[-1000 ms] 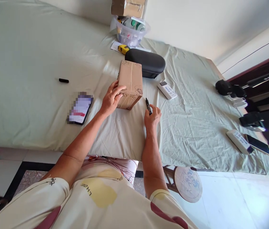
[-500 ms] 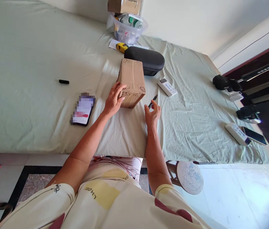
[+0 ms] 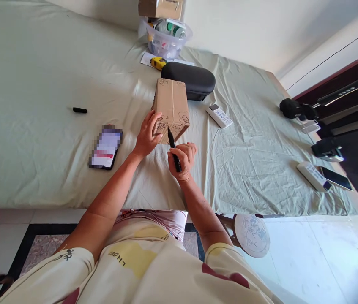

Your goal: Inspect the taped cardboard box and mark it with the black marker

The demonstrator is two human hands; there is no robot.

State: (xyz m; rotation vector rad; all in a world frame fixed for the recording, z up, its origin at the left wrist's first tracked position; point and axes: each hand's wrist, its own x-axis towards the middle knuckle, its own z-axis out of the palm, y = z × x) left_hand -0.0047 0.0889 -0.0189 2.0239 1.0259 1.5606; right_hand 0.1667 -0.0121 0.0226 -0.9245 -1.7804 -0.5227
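A cardboard box (image 3: 171, 99) with black scribbles near its corners stands on the cloth-covered table in front of me. My left hand (image 3: 147, 134) grips its near left corner, fingers on the top and thumb on the near side. In my right hand (image 3: 183, 159) is a black marker (image 3: 173, 147), uncapped, its tip pointing at the box's near face. Whether the tip touches the cardboard I cannot tell. A black marker cap (image 3: 80, 110) lies off to the left on the cloth.
A phone (image 3: 105, 147) lies left of my left hand. Behind the box are a black case (image 3: 194, 80), a yellow tape measure (image 3: 158, 63) and a plastic basket (image 3: 164, 42) of bottles. A small white box (image 3: 219, 116) sits to the right. A round stool (image 3: 251, 235) stands below the table's edge.
My right hand has swung left from beside the box, bringing the marker round to the near face. The left hand stays on the box. The whole view has shifted slightly.
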